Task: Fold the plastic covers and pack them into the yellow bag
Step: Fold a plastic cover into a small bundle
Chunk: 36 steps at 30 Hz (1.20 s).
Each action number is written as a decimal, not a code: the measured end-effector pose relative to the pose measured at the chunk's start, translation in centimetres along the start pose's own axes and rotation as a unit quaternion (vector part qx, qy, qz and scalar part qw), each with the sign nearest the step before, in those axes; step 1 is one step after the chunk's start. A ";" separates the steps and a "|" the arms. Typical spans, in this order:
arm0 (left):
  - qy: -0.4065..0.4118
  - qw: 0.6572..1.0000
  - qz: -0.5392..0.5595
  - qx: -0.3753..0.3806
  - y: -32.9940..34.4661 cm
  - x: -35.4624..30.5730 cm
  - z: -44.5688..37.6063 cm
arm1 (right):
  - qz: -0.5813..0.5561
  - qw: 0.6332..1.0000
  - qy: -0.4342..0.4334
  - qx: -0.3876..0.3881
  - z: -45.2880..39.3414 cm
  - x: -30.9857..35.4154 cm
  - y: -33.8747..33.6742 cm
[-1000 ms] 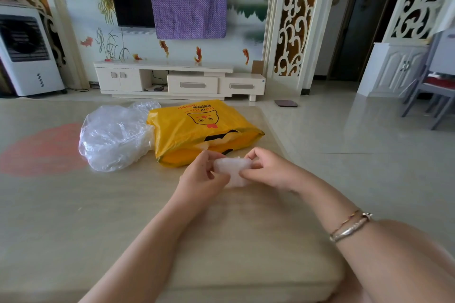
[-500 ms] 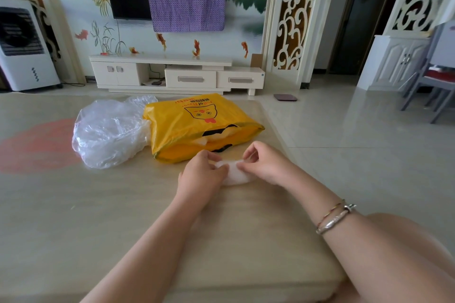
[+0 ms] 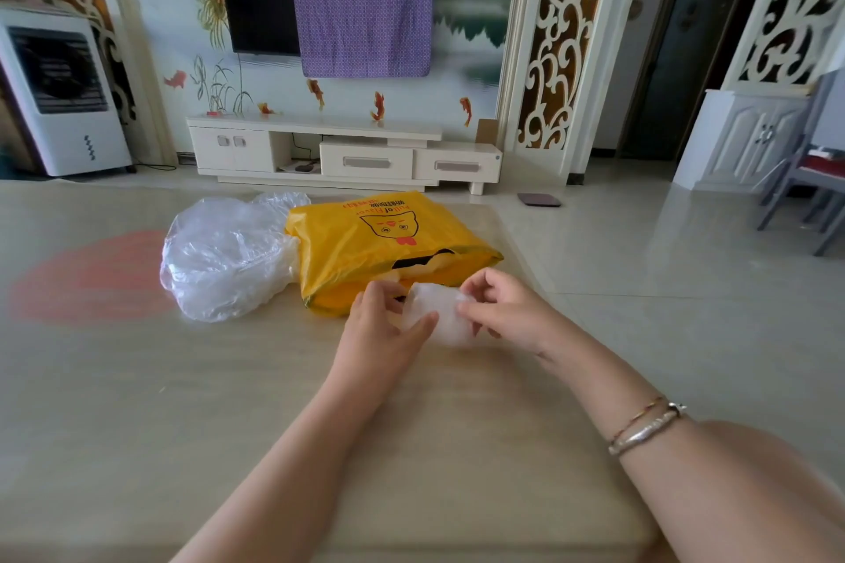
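Note:
A small folded clear plastic cover (image 3: pixel 446 318) sits between my two hands, just in front of the mouth of the yellow bag (image 3: pixel 379 242). My left hand (image 3: pixel 382 325) pinches its left side with thumb and curled fingers. My right hand (image 3: pixel 500 309) pinches its right side. The yellow bag lies flat on the beige table (image 3: pixel 183 402), its opening facing me, with pale folded plastic showing inside. A heap of loose clear plastic covers (image 3: pixel 226 256) lies to the left of the bag, touching it.
The table's right edge runs close to my right arm, with shiny tiled floor beyond. A white TV cabinet (image 3: pixel 343 155) stands against the far wall. A white air cooler (image 3: pixel 59 91) is at far left, a chair (image 3: pixel 809 178) at far right.
Both hands have kept hold of the folded cover and shifted it slightly nearer the bag's opening, lifting it a little off the table. The bag and the heap have not moved.

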<state>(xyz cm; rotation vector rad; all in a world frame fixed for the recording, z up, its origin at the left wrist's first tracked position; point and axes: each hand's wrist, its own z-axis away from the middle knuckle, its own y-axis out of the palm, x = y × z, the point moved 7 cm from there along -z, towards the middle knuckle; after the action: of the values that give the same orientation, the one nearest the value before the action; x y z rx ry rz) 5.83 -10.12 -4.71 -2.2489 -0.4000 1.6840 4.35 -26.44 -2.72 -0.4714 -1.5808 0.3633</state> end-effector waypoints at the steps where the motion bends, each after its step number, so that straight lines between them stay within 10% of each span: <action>1: 0.004 1.000 -0.007 -0.002 -0.2 0.0 0.0 | -0.029 1.000 -0.008 -0.002 0.0 0.3 0.1; 7: -0.023 0.993 0.113 -0.005 -1.3 -0.1 0.1 | -0.086 0.995 -0.037 -0.033 -0.1 0.4 -0.4; 11: 0.069 0.980 -0.120 -0.143 -6.5 -0.7 -0.8 | -0.071 0.994 -0.070 -0.036 -1.1 1.1 0.0; 16: -0.004 0.938 -0.335 -0.095 -9.1 1.4 -2.9 | 0.029 0.987 -0.141 0.072 -3.1 2.9 4.5; 26: 0.036 0.968 -0.211 -0.134 -9.7 2.0 -3.3 | 0.390 0.887 -0.238 0.067 -8.7 5.1 12.9; 36: 0.026 0.969 -0.220 -0.112 -10.0 3.7 -3.5 | 0.366 0.907 -0.187 0.092 -7.9 5.3 13.5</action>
<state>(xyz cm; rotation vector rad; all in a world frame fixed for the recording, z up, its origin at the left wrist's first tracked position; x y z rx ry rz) 9.79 0.20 -2.99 -2.1359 -1.0372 1.4007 13.09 -12.53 -4.42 -0.8832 -1.6644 1.2286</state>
